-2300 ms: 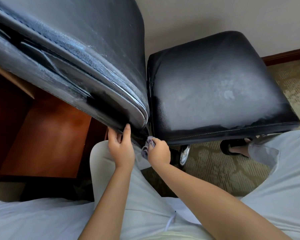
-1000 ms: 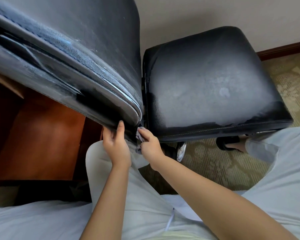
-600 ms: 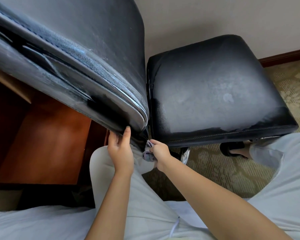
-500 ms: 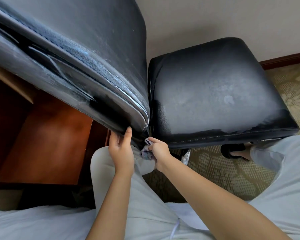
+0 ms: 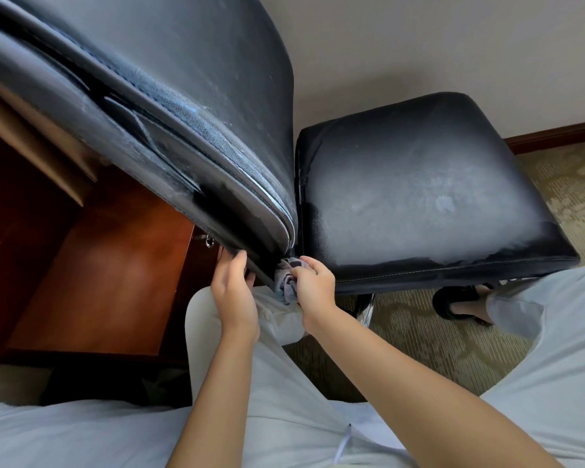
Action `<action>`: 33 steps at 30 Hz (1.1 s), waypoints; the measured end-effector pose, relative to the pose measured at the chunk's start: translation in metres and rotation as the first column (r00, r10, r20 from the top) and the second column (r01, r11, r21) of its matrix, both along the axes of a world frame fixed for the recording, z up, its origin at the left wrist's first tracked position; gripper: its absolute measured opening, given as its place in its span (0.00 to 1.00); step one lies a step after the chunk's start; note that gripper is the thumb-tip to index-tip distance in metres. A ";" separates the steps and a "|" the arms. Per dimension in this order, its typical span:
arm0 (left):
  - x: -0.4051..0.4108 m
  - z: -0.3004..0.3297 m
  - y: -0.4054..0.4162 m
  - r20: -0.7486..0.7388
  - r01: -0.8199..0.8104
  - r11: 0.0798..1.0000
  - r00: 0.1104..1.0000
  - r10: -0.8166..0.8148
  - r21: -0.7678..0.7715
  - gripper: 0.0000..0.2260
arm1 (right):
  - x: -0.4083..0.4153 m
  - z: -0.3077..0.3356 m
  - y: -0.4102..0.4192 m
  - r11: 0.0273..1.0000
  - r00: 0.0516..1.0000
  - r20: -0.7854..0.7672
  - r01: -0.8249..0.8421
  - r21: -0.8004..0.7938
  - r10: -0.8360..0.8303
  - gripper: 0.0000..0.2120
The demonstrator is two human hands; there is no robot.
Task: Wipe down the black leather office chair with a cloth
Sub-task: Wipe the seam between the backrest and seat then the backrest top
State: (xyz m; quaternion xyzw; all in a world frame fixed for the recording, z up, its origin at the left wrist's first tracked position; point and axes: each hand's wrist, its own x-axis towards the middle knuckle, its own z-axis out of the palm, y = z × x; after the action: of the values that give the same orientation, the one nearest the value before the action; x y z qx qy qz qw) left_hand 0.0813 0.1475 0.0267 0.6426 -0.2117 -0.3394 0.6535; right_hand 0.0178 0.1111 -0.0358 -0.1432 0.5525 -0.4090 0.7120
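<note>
The black leather office chair fills the upper view: its dusty backrest leans over from the left and its seat cushion lies to the right. My left hand holds the lower edge of the backrest, fingers hooked on the rim. My right hand grips a bunched grey cloth and presses it into the gap where backrest and seat meet. Most of the cloth is hidden by my fingers.
A reddish wooden desk with a small metal ring pull stands at the left behind the backrest. Patterned carpet lies under the chair. My light-trousered knees and a sandalled foot sit close below the seat.
My right hand with the cloth has shifted slightly up and down at the joint between backrest and seat. My left hand has kept its hold on the backrest edge.
</note>
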 end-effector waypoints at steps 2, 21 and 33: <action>-0.001 0.005 0.000 0.000 -0.011 1.000 1.000 0.011 -0.029 0.12 | -0.003 0.000 0.001 0.997 0.997 -0.016 0.070 0.021 -0.069 0.13; -0.016 0.011 -0.011 0.101 0.008 0.971 0.995 0.017 -0.238 0.24 | -0.024 0.049 -0.015 0.514 0.844 -0.423 -0.214 -0.831 -0.331 0.11; -0.012 0.005 -0.007 0.145 0.029 0.978 0.989 0.001 -0.208 0.26 | -0.027 0.003 0.002 0.621 0.798 -0.570 -0.349 -0.702 -0.196 0.09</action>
State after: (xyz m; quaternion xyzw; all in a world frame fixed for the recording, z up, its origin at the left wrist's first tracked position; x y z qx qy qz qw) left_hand 0.0695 0.1403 0.0313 0.5914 -0.2976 -0.2723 0.6982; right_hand -0.0088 0.1130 -0.0333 -0.5828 0.5064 -0.5070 0.3833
